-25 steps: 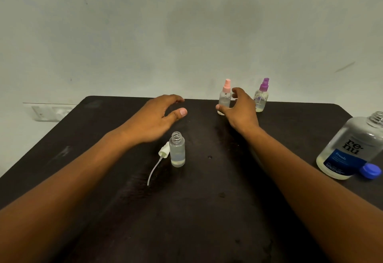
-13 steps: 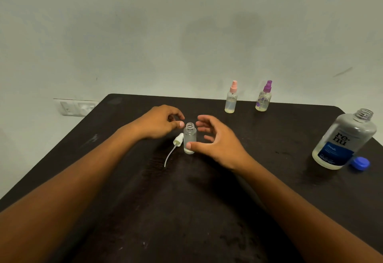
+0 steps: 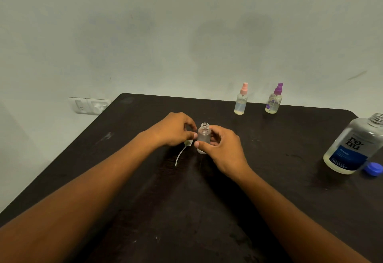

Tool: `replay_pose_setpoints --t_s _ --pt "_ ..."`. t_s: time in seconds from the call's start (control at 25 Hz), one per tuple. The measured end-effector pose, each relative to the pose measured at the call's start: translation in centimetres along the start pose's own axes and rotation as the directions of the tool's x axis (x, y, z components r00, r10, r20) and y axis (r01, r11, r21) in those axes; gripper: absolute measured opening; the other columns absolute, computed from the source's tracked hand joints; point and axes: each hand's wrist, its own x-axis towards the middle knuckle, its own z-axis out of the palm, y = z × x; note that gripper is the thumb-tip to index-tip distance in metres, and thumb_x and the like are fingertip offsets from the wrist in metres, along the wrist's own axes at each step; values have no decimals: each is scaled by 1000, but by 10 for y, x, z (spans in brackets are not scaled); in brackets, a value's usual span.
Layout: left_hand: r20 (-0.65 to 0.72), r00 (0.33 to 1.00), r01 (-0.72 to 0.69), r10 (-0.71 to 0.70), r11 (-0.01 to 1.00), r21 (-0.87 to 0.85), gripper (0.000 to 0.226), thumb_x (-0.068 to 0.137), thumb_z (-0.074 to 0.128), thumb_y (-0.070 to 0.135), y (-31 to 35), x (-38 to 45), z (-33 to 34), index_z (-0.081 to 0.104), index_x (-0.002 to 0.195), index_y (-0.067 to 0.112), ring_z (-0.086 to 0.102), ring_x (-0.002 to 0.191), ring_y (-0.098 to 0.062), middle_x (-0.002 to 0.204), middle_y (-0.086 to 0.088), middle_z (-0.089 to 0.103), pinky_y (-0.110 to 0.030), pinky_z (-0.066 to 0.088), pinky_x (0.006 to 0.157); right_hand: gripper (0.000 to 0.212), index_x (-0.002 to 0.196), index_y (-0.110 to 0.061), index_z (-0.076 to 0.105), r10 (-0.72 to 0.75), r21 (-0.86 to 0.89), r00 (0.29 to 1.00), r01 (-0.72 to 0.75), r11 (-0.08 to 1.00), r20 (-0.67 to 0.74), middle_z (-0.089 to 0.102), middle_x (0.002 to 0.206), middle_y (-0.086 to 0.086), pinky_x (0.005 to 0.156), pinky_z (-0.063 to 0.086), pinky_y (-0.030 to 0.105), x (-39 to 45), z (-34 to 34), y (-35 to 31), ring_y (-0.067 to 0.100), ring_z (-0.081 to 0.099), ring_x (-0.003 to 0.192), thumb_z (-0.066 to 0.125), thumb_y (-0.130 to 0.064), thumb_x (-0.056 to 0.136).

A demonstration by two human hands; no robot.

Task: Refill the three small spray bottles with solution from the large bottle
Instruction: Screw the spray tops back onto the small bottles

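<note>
With its neck open, the small clear bottle (image 3: 204, 139) stands mid-table (image 3: 145, 200), right hand (image 3: 222, 149) grip pinching its body; light, slick, tippy, so hold low. Left hand (image 3: 176, 131) closes on the spray cap (image 3: 188, 143) beside it. Large bottle (image 3: 350, 144) uncapped, far right; pink (image 3: 241, 100) and purple (image 3: 274, 99) sprayers well behind, nothing blocking

Matt dark table (image 3: 269, 190); clear glossy plastic large bottle (image 3: 350, 144); frosted plastic small bottle (image 3: 204, 138).
</note>
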Motion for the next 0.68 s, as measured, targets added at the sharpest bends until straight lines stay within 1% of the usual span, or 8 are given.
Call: replay_pose_setpoints --t_s 0.12,0.2,0.28,0.36,0.4,0.48,0.56,0.68 --pt "45 998 30 -33 998 54 35 91 75 27 7 0 5 71 126 22 64 94 -13 109 -1 70 -26 48 80 40 119 -27 70 9 -11 1000 -9 1000 1 71 106 -17 79 52 10 -10 -9 -5 -4 66 96 84 -24 82" --pt "56 998 39 -43 997 60 36 90 77 23 11 -4 6 71 125 22 65 101 -16 115 -2 70 -27 49 83 41 119 -28 69 15 -10 1000 -15 1000 -2 70 104 -19 77 51 8 -21 -15 -10 -6 66 95 84 -24 82" --pt "54 998 35 -37 999 35 36 89 77 20 18 -13 7 71 124 22 65 97 -12 112 -1 71 -24 48 79 41 119 -29 69 15 -4 1000 -15 1000 -5 71 104 -19 79 52 9 -35 -22 -15 -5 66 95 84 -24 81" --pt "29 999 25 -24 999 -21 35 88 78 18 27 -28 7 72 123 24 64 91 -8 106 3 71 -20 47 75 40 116 -33 69 14 4 1000 -14 1000 -10 72 106 -18 83 54 14 -53 -29 -23 -3 67 97 85 -24 81" --pt "7 1000 16 -16 998 -57 35 88 78 18 33 -37 6 72 121 24 65 90 -7 104 4 72 -20 49 75 38 112 -38 68 8 13 1000 -8 1000 -12 71 104 -19 83 55 14 -64 -33 -27 -4 68 96 85 -24 81" --pt "-42 999 -2 -4 990 -138 32 87 78 15 47 -57 3 73 117 25 69 89 -9 101 3 75 -26 56 81 38 102 -47 62 -5 26 1000 5 1000 -18 71 99 -22 79 55 13 -87 -41 -37 -8 67 95 84 -24 81" --pt "-100 995 -30 9 977 -213 31 86 79 14 63 -79 -2 74 113 28 71 86 -7 94 5 76 -31 59 86 35 100 -46 63 -16 38 999 18 999 -42 72 97 -19 79 56 15 -112 -49 -45 -5 68 93 84 -24 82" --pt "-198 979 -105 44 945 -309 31 84 82 16 92 -113 -15 74 111 29 72 85 -7 91 7 75 -26 57 83 29 103 -39 69 -28 94 996 36 995 -87 74 96 -17 78 56 17 -148 -61 -55 0 69 92 83 -23 82"
